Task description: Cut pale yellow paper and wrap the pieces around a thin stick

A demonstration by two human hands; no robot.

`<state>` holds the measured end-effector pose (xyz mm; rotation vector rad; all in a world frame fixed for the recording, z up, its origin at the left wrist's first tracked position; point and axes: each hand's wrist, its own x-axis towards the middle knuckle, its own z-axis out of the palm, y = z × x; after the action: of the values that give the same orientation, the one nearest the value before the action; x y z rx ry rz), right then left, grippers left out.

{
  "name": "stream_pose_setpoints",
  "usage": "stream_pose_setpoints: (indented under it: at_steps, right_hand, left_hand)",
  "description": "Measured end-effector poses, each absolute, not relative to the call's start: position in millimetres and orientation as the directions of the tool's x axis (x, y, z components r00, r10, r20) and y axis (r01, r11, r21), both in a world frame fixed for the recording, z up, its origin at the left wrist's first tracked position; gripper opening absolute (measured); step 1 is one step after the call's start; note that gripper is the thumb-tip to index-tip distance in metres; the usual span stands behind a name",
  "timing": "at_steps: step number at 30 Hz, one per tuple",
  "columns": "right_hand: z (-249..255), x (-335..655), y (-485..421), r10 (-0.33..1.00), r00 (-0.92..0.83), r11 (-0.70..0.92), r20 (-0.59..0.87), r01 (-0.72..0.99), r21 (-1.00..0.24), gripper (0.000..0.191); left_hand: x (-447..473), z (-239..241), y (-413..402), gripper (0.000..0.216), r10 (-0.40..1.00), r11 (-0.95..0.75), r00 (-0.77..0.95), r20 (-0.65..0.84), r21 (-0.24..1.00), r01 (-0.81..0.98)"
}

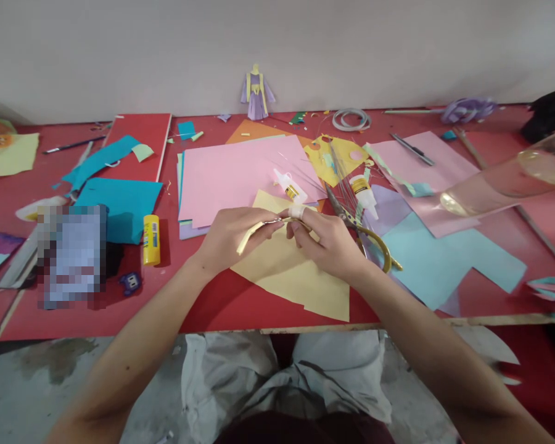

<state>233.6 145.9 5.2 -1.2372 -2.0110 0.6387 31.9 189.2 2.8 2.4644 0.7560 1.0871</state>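
Note:
My left hand point(234, 234) and my right hand point(326, 237) meet over a pale yellow paper sheet point(291, 274) on the red table point(203, 308). Both pinch a narrow yellow paper strip point(250, 236) that runs from the left fingers toward the right ones. A white band wraps a finger of my right hand. Gold-handled scissors point(374, 237) lie just right of my right hand. Two small glue bottles point(289, 187) point(364, 192) lie beyond the hands.
Pink paper sheets point(240, 179), blue paper point(120, 206) and light blue paper point(444, 262) cover the table. A yellow glue stick point(151, 239) lies left. A paper doll point(256, 92) stands at the wall. A clear glass point(504, 179) sits close at right.

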Motion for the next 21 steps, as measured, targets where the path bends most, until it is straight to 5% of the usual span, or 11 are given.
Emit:
stream_pose_setpoints:
  at_steps: [6, 21]
  right_hand:
    - [3.8, 234.7, 146.5, 0.9, -0.326, 0.431, 0.29, 0.559, -0.709, 0.024]
    - [2.0, 233.4, 147.0, 0.91, -0.304, 0.415, 0.283, 0.615, -0.671, 0.024]
  left_hand:
    - [28.4, 4.9, 192.3, 0.016, 0.432, -0.89, 0.68, 0.592, 0.159, 0.427]
    - [30.7, 7.4, 190.3, 0.017, 0.484, -0.872, 0.645, 0.592, 0.27, 0.408]
